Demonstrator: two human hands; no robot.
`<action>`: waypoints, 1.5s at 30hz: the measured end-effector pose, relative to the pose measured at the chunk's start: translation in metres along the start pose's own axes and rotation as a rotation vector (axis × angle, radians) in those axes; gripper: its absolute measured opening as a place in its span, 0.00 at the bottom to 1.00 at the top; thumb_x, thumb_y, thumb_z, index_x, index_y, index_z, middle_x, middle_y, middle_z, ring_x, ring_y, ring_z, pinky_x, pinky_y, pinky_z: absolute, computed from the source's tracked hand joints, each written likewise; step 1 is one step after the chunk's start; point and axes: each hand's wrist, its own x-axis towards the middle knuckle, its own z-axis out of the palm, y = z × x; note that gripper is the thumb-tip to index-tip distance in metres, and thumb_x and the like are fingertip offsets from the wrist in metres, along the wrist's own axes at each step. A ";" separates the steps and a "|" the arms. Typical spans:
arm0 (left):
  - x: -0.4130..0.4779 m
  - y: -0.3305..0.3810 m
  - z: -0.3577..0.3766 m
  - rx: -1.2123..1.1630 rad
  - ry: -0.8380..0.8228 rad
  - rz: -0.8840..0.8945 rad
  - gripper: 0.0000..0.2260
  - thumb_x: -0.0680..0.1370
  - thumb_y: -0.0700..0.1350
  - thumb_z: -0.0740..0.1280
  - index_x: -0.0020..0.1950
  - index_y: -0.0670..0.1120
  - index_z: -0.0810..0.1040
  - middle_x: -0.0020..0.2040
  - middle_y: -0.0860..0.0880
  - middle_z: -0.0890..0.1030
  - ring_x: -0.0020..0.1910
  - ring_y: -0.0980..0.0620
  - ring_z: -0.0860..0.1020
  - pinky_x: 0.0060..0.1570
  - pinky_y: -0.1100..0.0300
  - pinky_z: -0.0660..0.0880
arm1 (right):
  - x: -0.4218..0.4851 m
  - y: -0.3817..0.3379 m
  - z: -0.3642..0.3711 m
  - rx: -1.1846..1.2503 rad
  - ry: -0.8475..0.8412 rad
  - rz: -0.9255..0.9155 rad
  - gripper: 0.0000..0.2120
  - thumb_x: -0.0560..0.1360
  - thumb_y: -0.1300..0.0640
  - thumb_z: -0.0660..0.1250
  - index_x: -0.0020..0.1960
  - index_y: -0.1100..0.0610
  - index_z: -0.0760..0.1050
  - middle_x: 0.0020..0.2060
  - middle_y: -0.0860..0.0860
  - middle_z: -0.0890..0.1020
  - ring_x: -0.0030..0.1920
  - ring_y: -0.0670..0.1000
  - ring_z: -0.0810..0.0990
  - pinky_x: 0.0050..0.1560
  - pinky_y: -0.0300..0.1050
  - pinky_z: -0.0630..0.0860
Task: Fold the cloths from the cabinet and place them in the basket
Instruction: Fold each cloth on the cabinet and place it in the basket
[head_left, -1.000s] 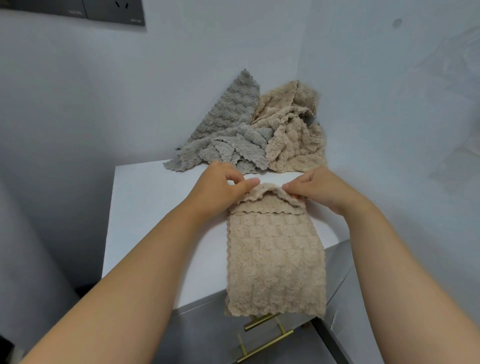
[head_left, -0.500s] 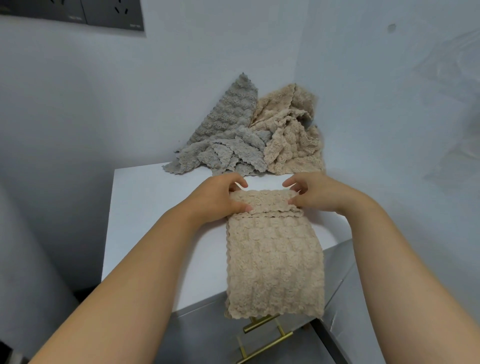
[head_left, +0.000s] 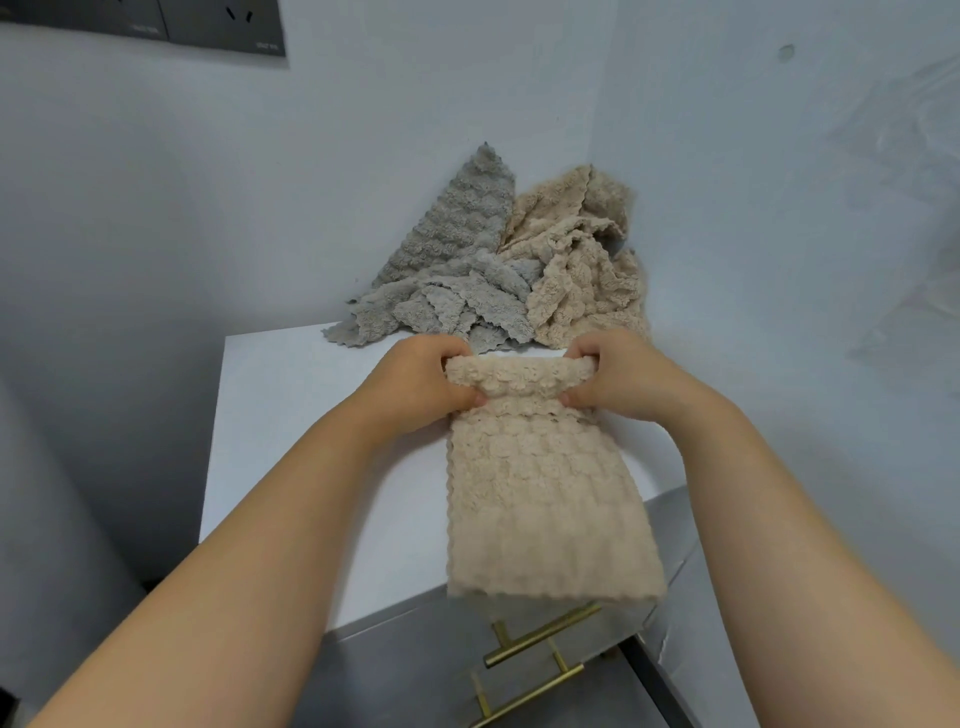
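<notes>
Both the left hand (head_left: 421, 387) and right hand (head_left: 618, 379) pinch the far end of the beige cloth (head_left: 540, 499); its long axis runs toward the person, near end overhanging the white cabinet top (head_left: 291, 441).

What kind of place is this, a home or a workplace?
Probably an indoor corner of a home, though I cannot be sure: a white cabinet top with brass handles below, wall sockets, and soft cloths piled in the corner.

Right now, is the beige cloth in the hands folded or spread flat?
Partly folded: the beige cloth is a narrow strip, its far end turned over and gripped by the left hand and right hand.
</notes>
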 end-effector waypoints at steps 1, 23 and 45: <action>0.001 0.000 0.002 0.018 0.087 0.013 0.09 0.69 0.44 0.76 0.40 0.51 0.77 0.39 0.54 0.77 0.41 0.54 0.74 0.37 0.59 0.68 | 0.001 -0.002 0.004 0.033 0.095 -0.024 0.11 0.68 0.61 0.75 0.44 0.53 0.74 0.41 0.48 0.74 0.42 0.50 0.74 0.36 0.42 0.68; 0.000 -0.010 -0.010 -0.097 -0.181 0.098 0.08 0.71 0.37 0.64 0.43 0.50 0.71 0.50 0.49 0.69 0.48 0.54 0.68 0.46 0.65 0.65 | -0.002 0.000 -0.001 -0.037 -0.037 -0.119 0.17 0.64 0.61 0.77 0.40 0.46 0.71 0.52 0.50 0.74 0.49 0.50 0.74 0.47 0.44 0.72; -0.001 -0.005 -0.008 0.073 -0.266 -0.051 0.20 0.70 0.59 0.72 0.58 0.54 0.76 0.50 0.56 0.77 0.46 0.60 0.75 0.43 0.66 0.69 | -0.013 -0.005 -0.007 -0.122 -0.284 -0.027 0.25 0.74 0.54 0.70 0.69 0.50 0.67 0.58 0.47 0.71 0.61 0.51 0.72 0.63 0.44 0.70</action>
